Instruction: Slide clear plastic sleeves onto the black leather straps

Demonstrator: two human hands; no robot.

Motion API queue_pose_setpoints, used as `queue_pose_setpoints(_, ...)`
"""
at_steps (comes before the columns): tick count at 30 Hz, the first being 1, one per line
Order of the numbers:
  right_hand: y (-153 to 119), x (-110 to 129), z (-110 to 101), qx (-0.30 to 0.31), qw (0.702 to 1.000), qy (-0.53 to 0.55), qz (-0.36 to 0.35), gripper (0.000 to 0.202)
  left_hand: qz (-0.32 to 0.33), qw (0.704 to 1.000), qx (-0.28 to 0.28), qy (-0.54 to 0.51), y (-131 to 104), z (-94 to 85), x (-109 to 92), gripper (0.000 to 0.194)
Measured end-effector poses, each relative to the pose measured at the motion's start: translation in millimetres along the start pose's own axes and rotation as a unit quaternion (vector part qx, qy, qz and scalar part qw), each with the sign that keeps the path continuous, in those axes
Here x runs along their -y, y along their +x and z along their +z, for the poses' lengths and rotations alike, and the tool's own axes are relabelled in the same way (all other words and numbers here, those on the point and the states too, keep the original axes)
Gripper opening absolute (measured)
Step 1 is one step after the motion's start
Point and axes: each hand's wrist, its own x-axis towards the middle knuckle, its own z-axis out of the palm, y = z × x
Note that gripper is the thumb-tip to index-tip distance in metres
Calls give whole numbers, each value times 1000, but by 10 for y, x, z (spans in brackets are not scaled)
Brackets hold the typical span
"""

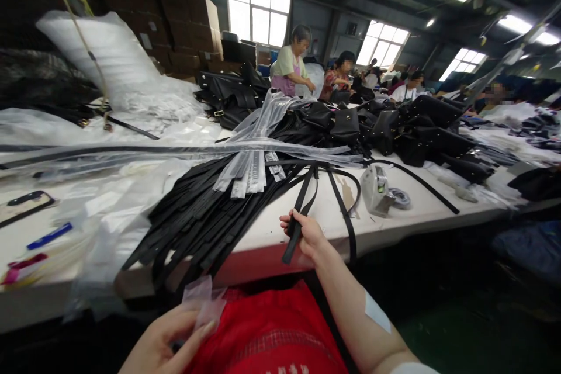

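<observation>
My right hand (304, 231) is closed round a black strap (302, 198) over the table's front edge; the strap's end hangs below my fingers. At the lower left, my left hand (175, 333) pinches a piece of clear plastic (204, 298) beside my red apron (272, 327). A large fan of black straps (197, 210) lies on the white table (263, 231), with some ends over its edge. Clear plastic sleeves (249, 172) rest across these straps. Another black strap (344, 216) hangs over the edge right of my right hand.
A tape dispenser (376, 190) stands right of the straps. Black bags (346, 123) are piled behind. At left are a phone (28, 201), a blue marker (49, 236) and plastic wrap (118, 82). Several people work across the table, one in an apron (287, 70).
</observation>
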Motion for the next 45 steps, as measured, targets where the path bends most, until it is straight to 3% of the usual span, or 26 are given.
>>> queue_pose_setpoints(5,-485,-455,232,164,978,-125,43,34,-23,1000,4,-5,-50,-69,-180,35)
queue_pose_setpoints(7,-583,-533,269,186,967,-171,34,34,-13,1000,15,-10,-77,-73,-212,36)
queue_pose_setpoints(13,-490,-522,248,162,960,-222,-61,23,5,998,67,15,-65,13,-268,33)
queue_pose_setpoints(24,-492,-458,273,141,952,-266,-50,25,94,985,141,-24,456,-64,-402,28)
queue_pose_setpoints(29,-429,-364,176,102,961,-242,-83,22,103,976,180,-61,538,-90,-359,31)
queue_pose_setpoints(38,-349,-368,146,133,964,-230,9,37,93,955,234,-156,546,-81,-284,34)
queue_pose_setpoints(45,-365,-312,126,196,941,-269,57,38,98,951,232,-181,622,-100,-309,30)
